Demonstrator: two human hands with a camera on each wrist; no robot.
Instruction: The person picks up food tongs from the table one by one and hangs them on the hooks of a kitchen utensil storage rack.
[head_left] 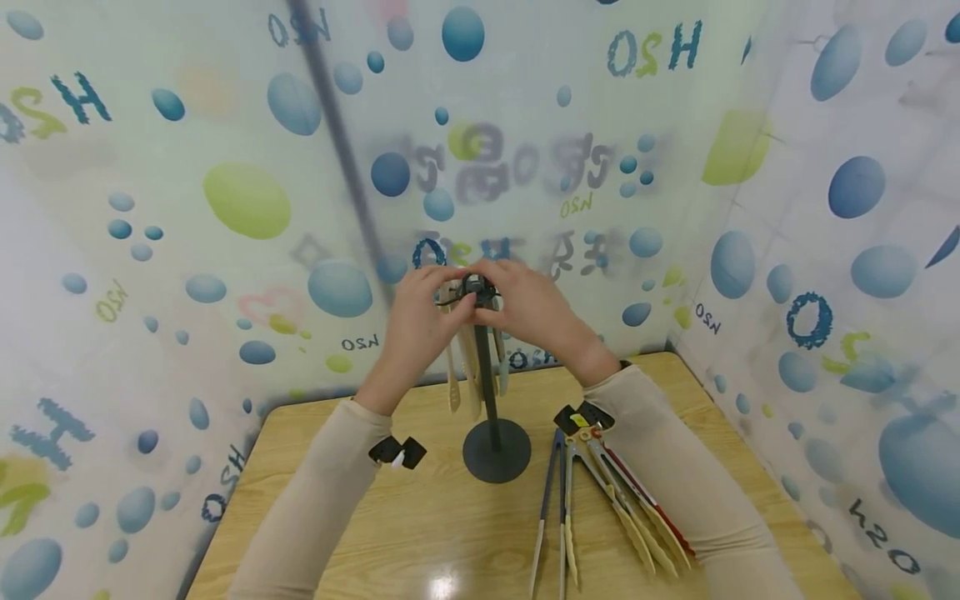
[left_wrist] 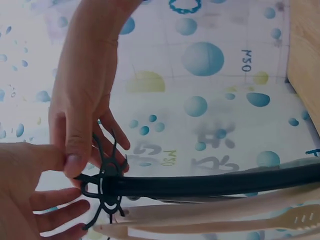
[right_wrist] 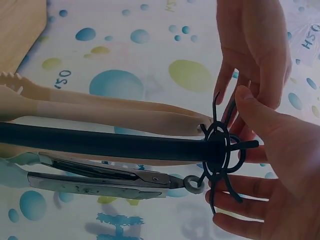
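Note:
A black utensil stand (head_left: 486,383) rises from a round base on the wooden table. My left hand (head_left: 422,312) and right hand (head_left: 536,307) close in from both sides at its top, fingers and thumbs curved around the ring of hooks (right_wrist: 217,150). Both thumbs lie near the ring's top knob. A beige slotted turner (left_wrist: 295,220) hangs from the hooks on the left side, beside other beige utensils. On the other side hang metal tongs (right_wrist: 100,182) with pale green ends. My fingers partly hide the hooks in the head view.
Several tongs lie fanned on the table (head_left: 405,517) by my right forearm: a blue-handled pair (head_left: 551,508), beige-tipped pairs (head_left: 615,500) and one with a red handle (head_left: 645,492). Patterned walls (head_left: 247,200) stand close behind and to the sides.

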